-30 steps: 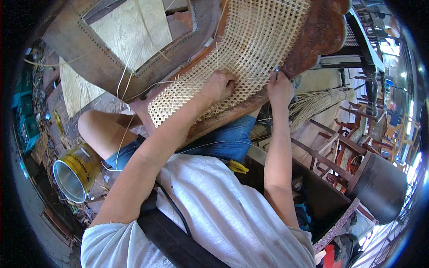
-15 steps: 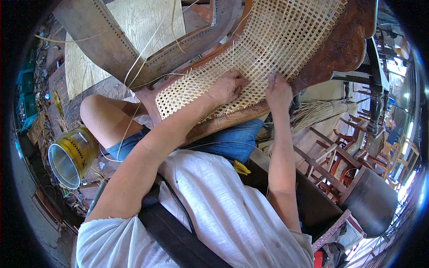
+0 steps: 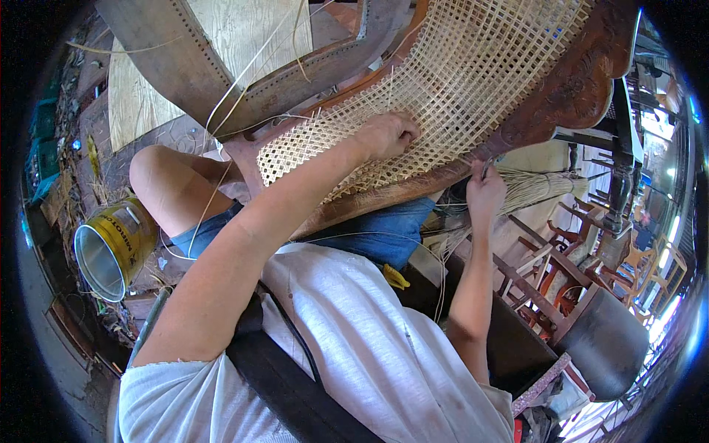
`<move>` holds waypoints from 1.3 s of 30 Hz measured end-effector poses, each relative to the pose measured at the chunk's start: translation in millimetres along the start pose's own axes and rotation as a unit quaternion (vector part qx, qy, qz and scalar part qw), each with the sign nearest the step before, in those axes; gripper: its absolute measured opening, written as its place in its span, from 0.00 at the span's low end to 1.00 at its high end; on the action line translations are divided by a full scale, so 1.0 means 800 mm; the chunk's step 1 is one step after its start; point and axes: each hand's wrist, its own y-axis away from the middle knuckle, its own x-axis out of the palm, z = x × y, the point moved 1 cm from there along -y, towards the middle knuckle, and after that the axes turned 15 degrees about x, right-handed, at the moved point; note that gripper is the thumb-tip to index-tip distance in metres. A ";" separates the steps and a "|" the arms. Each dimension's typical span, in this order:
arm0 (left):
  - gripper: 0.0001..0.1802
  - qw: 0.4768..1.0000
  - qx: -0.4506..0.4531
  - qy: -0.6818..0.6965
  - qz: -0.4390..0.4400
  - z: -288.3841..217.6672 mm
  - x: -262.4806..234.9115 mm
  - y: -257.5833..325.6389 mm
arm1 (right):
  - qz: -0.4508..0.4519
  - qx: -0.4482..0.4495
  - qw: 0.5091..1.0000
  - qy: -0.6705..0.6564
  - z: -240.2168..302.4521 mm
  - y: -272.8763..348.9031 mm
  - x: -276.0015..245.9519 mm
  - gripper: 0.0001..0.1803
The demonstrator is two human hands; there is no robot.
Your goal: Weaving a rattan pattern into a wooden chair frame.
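Cane panel (image 3: 473,81), wd frame (image 3: 550,122), littered flr (image 3: 114,176) L, chairs (image 3: 605,343) R

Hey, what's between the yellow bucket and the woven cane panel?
Going from the yellow bucket, mainly the person's bent leg, then the brown wooden frame edging the woven cane panel; the head view shows it.

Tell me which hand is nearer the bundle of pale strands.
Right: the right hand is just left of the bundle in the picture; the left hand is farther left, over the woven cane panel.
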 end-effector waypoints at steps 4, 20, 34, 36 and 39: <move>0.15 0.993 0.079 -0.085 0.021 -0.015 0.002 0.017 | -0.095 -0.059 0.990 0.082 0.030 -0.056 0.017 0.14; 0.12 0.765 -0.088 0.576 -0.276 0.001 0.023 -0.053 | 0.065 -0.123 0.984 -0.107 0.077 -0.066 0.010 0.21; 0.08 0.847 -0.195 0.451 -0.202 0.016 0.005 -0.013 | 0.291 -0.090 0.884 0.354 0.122 -0.062 0.026 0.13; 0.07 0.833 -0.205 0.463 -0.220 0.019 0.006 -0.011 | 0.296 -0.097 0.886 0.342 0.122 -0.061 0.029 0.12; 0.07 0.899 -0.179 0.345 -0.201 0.030 0.008 -0.008 | 0.255 -0.116 0.910 0.306 0.113 -0.053 0.037 0.12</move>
